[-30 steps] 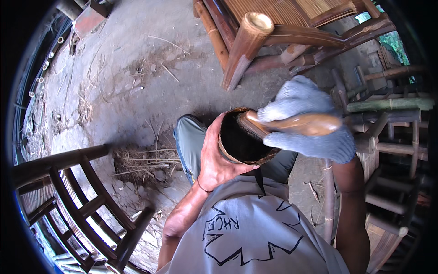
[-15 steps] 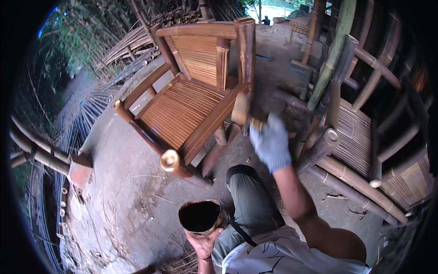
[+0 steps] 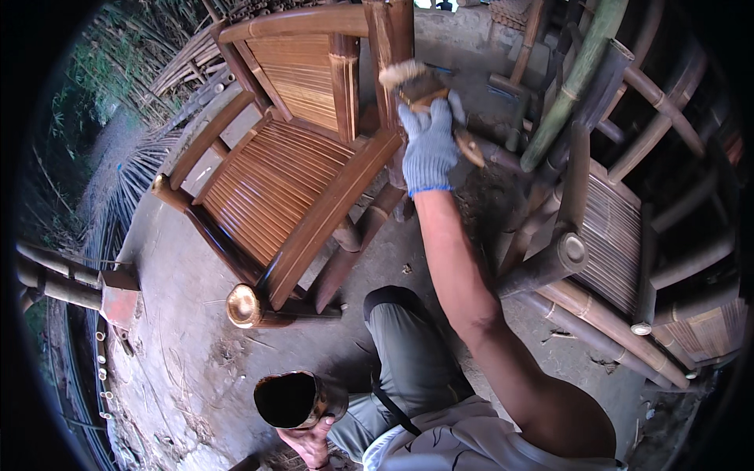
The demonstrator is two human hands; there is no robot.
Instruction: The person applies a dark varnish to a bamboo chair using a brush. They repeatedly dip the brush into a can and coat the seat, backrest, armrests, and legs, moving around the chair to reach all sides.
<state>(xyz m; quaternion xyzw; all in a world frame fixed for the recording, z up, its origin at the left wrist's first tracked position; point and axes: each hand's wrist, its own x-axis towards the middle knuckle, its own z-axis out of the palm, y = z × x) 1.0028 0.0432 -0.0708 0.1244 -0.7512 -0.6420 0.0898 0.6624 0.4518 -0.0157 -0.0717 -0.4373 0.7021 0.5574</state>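
Note:
My right hand [image 3: 432, 149], in a grey knit glove, grips a wide paintbrush [image 3: 404, 76] by its handle. The pale bristles are at the thick rear post [image 3: 390, 47] of a glossy brown bamboo chair [image 3: 271, 184]; whether they touch it I cannot tell. My bare left hand [image 3: 309, 443] is wrapped round a stained cup-like pot [image 3: 326, 396] with a dark inside, held low beside my knee. The chair stands in front of me, turned at an angle, its slatted seat and backrest shining.
Duller, unshiny bamboo furniture [image 3: 613, 235] stands close on my right, with a green bamboo pole [image 3: 572, 94] leaning behind it. Piles of bamboo poles [image 3: 188, 67] lie at the far left. A reddish block [image 3: 119, 300] sits at the left edge of the concrete floor.
My right hand has lifted the brush from beside the chair's armrest up to the rear post. In the picture, the chair and the pot have shifted left.

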